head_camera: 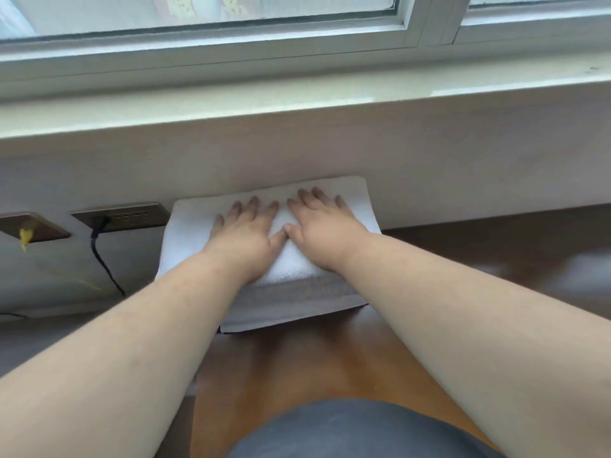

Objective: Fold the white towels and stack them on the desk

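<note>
Nearest the camera: grey clothing [360, 431] at the bottom edge, then bare brown desk [297, 365] between two forearms reaching forward.

Further out, at the back of the desk: stack of white towels [350, 196], folded, rear edge touching or just short of the wall panel [330, 150]; contact not resolvable. Layered grey-shaded edges visible on the near side of the stack, indicating several folded layers; exact towel count not determinable.

On top of the stack: left hand [244, 234] and right hand [322, 231], side by side, palms down, thumbs touching or nearly touching at the centre. Fingers of both straight and spread, pressing flat on the top layer. No pinch, no curl round the fabric; nothing gripped by either.

Progress assessment: folding of the top towel judged complete, placement on the stack judged complete. Current step judged to be flattening and squaring. No unfolded towel in view; remaining towels outside the view cannot be excluded, so completion not confirmed.

Left of the stack, on the wall panel: socket plate [132, 216] with black cable [102, 259] plugged in and trailing down; second plate [36, 228] further left with a yellow tag [24, 238].

Farthest: pale window sill [297, 104], then window frame [426, 21] above.
</note>
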`<act>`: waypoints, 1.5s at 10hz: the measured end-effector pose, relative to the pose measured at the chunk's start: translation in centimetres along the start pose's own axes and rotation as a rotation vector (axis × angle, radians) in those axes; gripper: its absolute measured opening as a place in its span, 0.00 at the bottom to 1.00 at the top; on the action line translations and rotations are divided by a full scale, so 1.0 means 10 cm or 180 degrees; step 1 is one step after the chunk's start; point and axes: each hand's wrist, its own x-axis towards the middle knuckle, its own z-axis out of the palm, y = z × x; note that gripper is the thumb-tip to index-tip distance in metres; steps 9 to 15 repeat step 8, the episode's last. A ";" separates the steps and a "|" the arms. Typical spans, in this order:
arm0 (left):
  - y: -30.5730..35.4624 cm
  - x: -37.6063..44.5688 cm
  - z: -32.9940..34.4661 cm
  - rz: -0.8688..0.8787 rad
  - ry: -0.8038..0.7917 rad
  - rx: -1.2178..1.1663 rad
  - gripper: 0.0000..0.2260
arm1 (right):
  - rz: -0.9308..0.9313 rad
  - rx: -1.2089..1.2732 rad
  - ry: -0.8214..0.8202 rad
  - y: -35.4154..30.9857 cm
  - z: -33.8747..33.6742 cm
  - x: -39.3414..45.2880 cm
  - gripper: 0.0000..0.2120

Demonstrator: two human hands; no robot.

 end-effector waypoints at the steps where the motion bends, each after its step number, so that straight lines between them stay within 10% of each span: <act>1: -0.29 0.00 -0.03 -0.0410 -0.0137 0.0105 0.30 | 0.0457 -0.0011 -0.0268 0.31 -0.03 0.04 0.34; 5: -0.18 -0.84 0.30 0.0806 0.0439 0.0882 0.41 | -0.0350 -0.0829 0.0037 0.20 0.18 -0.90 0.43; 15: -0.06 -1.09 -0.05 0.0209 0.0074 0.0689 0.37 | 0.0269 -0.0473 -0.0195 0.51 -0.21 -1.12 0.38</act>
